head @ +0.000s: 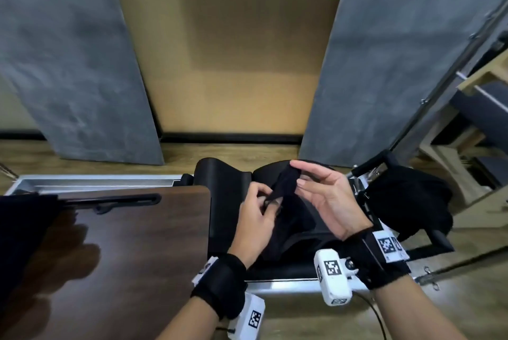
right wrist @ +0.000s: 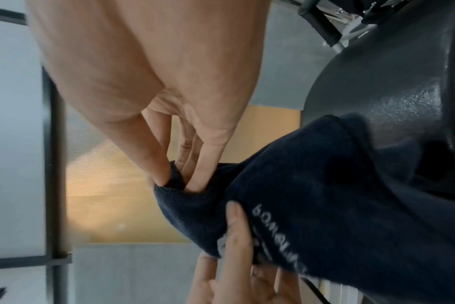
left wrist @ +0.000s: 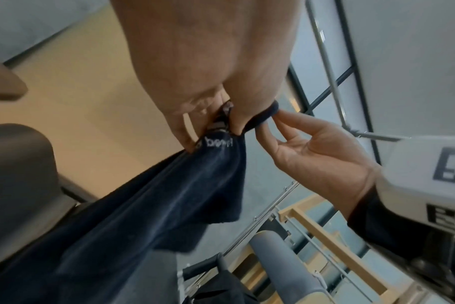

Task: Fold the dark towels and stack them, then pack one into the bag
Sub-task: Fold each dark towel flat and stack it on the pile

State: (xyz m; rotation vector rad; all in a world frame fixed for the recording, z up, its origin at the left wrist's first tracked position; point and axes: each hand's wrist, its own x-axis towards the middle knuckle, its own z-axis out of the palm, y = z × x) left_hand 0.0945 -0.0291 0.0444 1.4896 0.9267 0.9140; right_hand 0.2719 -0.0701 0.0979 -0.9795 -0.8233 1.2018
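Worktop at left: dark wood, a long slot handle near its far edge, dark cloth hanging over its left end. Left hand pinches a corner of the dark towel, held up over the black padded seat; the rest of the towel trails down onto it. Right hand pinches the hem further along with thumb and forefinger, other fingers spread loose. White lettering shows by the gripped corner. Step, I'd say: finding the edge and corners to start a fold; no folded stack visible yet. Next move likely needs the hands sliding apart along the hem to tension it, then laying it flat. Open room is on the worktop. Right side is tight: metal frame and a bundled dark item, possibly the bag, can't tell.
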